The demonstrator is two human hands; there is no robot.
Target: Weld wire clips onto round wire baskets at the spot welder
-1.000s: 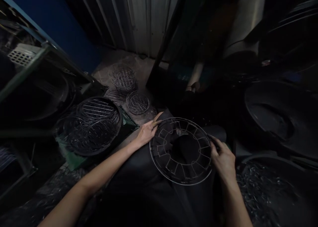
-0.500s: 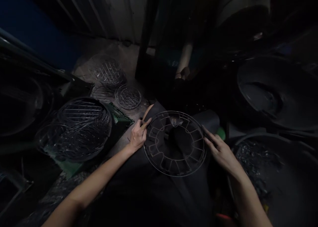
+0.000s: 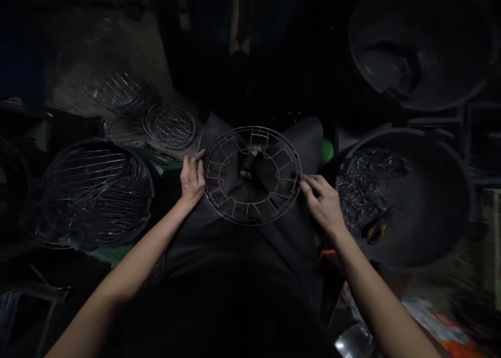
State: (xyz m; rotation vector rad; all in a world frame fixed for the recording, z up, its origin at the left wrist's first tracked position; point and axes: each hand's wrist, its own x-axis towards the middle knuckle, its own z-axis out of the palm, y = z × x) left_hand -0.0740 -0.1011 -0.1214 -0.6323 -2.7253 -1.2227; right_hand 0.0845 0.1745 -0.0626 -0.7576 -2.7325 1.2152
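A round wire frame (image 3: 253,221), made of concentric rings joined by bent wire loops, is held over my lap. My left hand (image 3: 192,179) grips its left rim, with the fingers closed on the outer wire. On the opposite side my right hand (image 3: 323,200) pinches the right rim between thumb and fingers. Dark cloth (image 3: 235,253) covers my legs beneath the frame. A small pale bit shows through the rings near the centre, too dim to name.
At left, a dark round tub (image 3: 151,191) holds many wire pieces. Wire rings (image 3: 170,126) lie on the floor beyond it. A large tub (image 3: 430,217) at right contains small metal parts and a yellow-handled tool (image 3: 376,228). Another big basin (image 3: 450,81) stands behind it.
My view has swung to the right, so the scene sits further left and higher in the picture. Both hands still hold the wire frame, now turned somewhat.
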